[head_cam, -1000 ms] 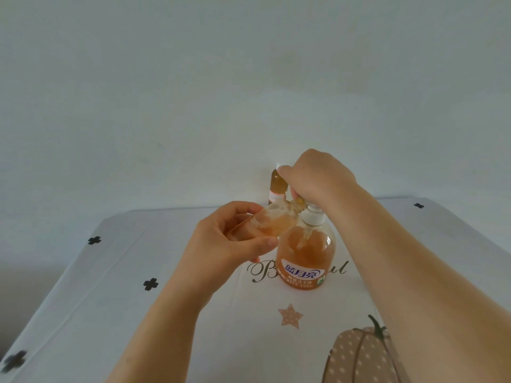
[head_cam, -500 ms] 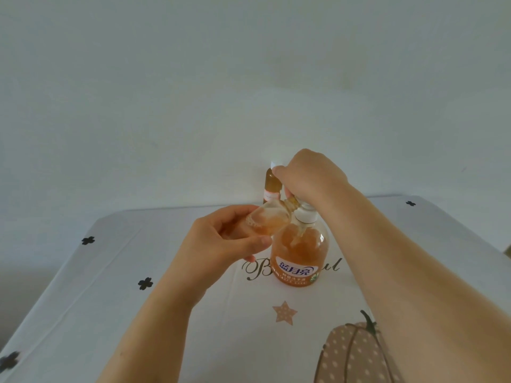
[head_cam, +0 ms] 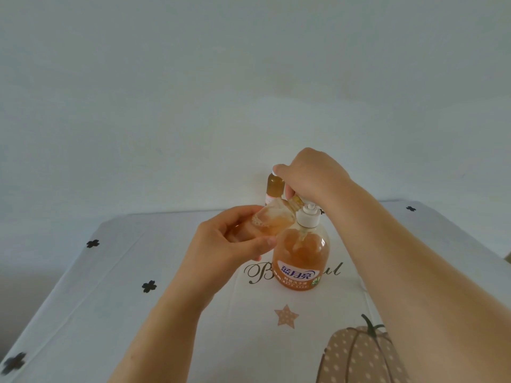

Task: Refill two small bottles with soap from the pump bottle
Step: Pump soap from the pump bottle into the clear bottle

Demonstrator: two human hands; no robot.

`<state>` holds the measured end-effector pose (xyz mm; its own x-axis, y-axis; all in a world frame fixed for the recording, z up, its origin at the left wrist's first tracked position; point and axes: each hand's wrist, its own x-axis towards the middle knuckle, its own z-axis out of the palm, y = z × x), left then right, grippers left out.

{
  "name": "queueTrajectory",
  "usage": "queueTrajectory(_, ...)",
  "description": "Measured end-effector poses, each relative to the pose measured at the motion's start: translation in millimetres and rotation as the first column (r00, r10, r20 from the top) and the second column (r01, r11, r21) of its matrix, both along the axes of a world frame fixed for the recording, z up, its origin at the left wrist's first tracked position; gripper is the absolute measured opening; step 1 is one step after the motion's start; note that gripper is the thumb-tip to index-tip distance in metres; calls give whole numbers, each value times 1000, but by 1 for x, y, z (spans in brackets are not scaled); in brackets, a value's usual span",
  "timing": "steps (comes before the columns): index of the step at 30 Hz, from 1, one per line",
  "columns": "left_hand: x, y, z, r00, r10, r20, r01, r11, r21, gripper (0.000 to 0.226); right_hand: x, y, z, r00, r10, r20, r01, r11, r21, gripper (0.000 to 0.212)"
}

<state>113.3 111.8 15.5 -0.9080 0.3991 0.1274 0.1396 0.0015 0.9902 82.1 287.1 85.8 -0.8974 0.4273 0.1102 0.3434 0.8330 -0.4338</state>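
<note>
Soap is going from the pump bottle [head_cam: 301,252], standing on the patterned tablecloth [head_cam: 116,286], into a small clear bottle [head_cam: 272,221] that the left hand [head_cam: 232,241] is tilting up to the nozzle, fingers [head_cam: 237,217] and thumb curled closed around its body. The right hand [head_cam: 312,178] is covering the pump head, fingers folded down over it; how firmly it is pressing cannot be told. A second small bottle [head_cam: 274,187], already looking full of amber liquid, is standing just behind. Doing this step well likely means keeping the small bottle's mouth tight against the spout, pressing in slow, full strokes, and easing off before the foamy soap is reaching the neck.
</note>
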Motion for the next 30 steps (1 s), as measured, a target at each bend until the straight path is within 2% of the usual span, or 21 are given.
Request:
queueTrajectory(3, -2, -2, -1, 1000, -11, 7, 11, 1000, -19, 39, -3, 1, -5, 1000, -8, -13, 8, 1000, 18, 50)
queueTrajectory(9, -5, -1, -2, 999, -25, 39, 26, 999, -30, 38, -10, 6, -18, 999, 0, -39, 1, 1000, 18, 45)
queueTrajectory(23, -1, -1, 0, 1000, -20, 11, 20, 1000, -23, 39, -4, 4, -9, 998, -7, -55, 7, 1000, -4, 42)
queueTrajectory(30, 2, 0, 0, 1000, -14, -22, 14, 1000, 1, 39, -3, 1, 2, 1000, -11, -17, 12, 996, 88, 33)
